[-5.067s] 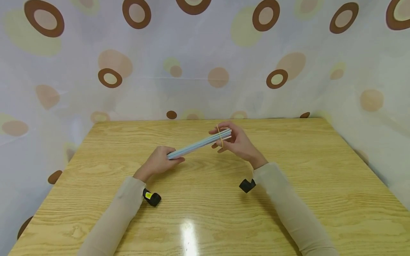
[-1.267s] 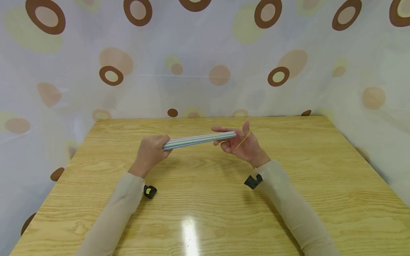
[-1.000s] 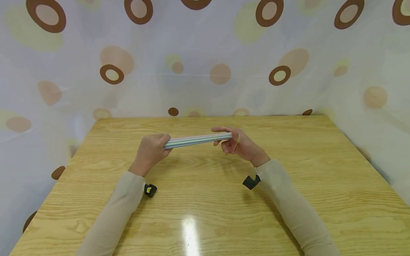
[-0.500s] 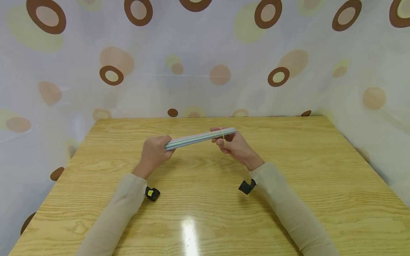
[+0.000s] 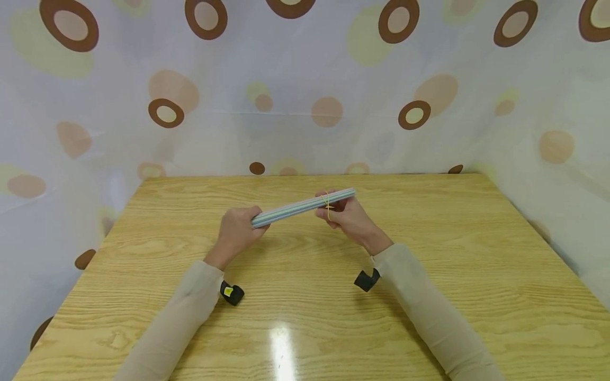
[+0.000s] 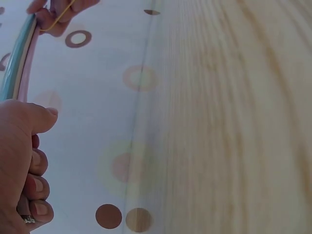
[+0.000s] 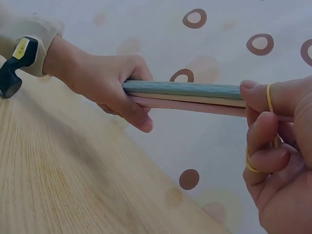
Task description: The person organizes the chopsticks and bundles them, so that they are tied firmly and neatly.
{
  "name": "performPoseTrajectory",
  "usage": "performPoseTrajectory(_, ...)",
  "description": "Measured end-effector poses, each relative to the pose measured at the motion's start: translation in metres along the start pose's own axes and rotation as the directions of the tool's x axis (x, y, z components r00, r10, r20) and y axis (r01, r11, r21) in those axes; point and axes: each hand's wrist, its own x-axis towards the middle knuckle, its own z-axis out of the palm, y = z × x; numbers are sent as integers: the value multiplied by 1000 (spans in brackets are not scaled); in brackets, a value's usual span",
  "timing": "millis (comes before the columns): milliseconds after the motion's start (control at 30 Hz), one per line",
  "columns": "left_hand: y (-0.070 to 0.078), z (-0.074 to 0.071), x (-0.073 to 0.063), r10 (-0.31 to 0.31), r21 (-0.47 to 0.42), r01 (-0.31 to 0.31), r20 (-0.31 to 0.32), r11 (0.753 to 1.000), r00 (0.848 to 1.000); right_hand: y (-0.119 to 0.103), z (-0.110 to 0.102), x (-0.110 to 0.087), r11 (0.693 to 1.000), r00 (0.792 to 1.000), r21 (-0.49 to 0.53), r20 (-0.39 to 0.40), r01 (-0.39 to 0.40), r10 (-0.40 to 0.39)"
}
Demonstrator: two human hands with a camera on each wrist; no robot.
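Note:
A bundle of thin pastel straws (image 5: 290, 210), blue-green, cream and pink, is held above the table, its right end raised. My left hand (image 5: 236, 233) grips the lower left end, thumb along the straws in the left wrist view. My right hand (image 5: 355, 221) pinches the bundle near its other end, with thumb and curled fingers about it. A yellow rubber band (image 7: 269, 97) loops over the right thumb and fingers and crosses the straws. The straws' right end is hidden behind the right hand in the right wrist view.
Under both hands lies a wood-grain table (image 5: 305, 296). A pale curtain (image 5: 286, 132) with brown rings and dots hangs behind it and along the sides. Black wrist cameras (image 5: 232, 293) jut inward from both sleeves.
The right hand has spread and twisted the rubber band, then closed back around the bundle; the band's strands now sit together near the right end. The left hand has moved slightly right and down.

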Motion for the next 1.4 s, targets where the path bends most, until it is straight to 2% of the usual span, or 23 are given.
performPoseTrajectory(167, 2, 2, 0, -78, -61, 83, 73, 995, 994, 1, 1, 1, 999, 1000, 45, -5, 9, -8)
performPoseTrajectory(367, 3, 1, 0, -155, -122, 169, 116, 978, 981, 2, 1, 0, 993, 994, 119, -111, -8, 21)
performPoseTrajectory(467, 3, 2, 0, -196, -142, 217, 148, 966, 969, 4, 3, 1, 993, 989, 120, -139, -23, 40)
performPoseTrajectory(667, 3, 4, 0, -305, -220, 349, 213, 911, 928, 11, 6, 4, 1000, 986, 3, -167, -6, 7)
performPoseTrajectory(800, 4, 5, 0, -343, -266, 411, 266, 872, 901, 17, 7, 5, 986, 981, -165, -186, 15, -46)
performPoseTrajectory(867, 5, 5, 0, -356, -277, 433, 288, 858, 889, 19, 8, 6, 962, 977, -273, -200, 18, -75)
performPoseTrajectory(933, 6, 6, 0, -366, -277, 449, 303, 849, 880, 20, 9, 6, 916, 969, -402, -220, 16, -113)
performPoseTrajectory(1000, 6, 7, 0, -374, -271, 461, 318, 845, 872, 22, 10, 6, 842, 960, -539, -224, 23, -170)
performPoseTrajectory(1067, 6, 8, 0, -378, -269, 472, 333, 840, 864, 23, 11, 6, 750, 949, -661, -207, 43, -237)
performPoseTrajectory(1133, 6, 9, -1, -381, -272, 483, 351, 832, 855, 24, 12, 6, 672, 940, -737, -169, 79, -295)
performPoseTrajectory(1167, 7, 9, -1, -383, -277, 490, 360, 827, 851, 24, 13, 6, 645, 936, -758, -146, 101, -319)
performPoseTrajectory(1233, 7, 10, -1, -393, -292, 507, 370, 811, 842, 24, 14, 6, 614, 932, -777, -104, 142, -348)
performPoseTrajectory(1400, 7, 8, -2, -426, -330, 566, 410, 755, 807, 25, 16, 6, 595, 933, -775, -20, 212, -360)
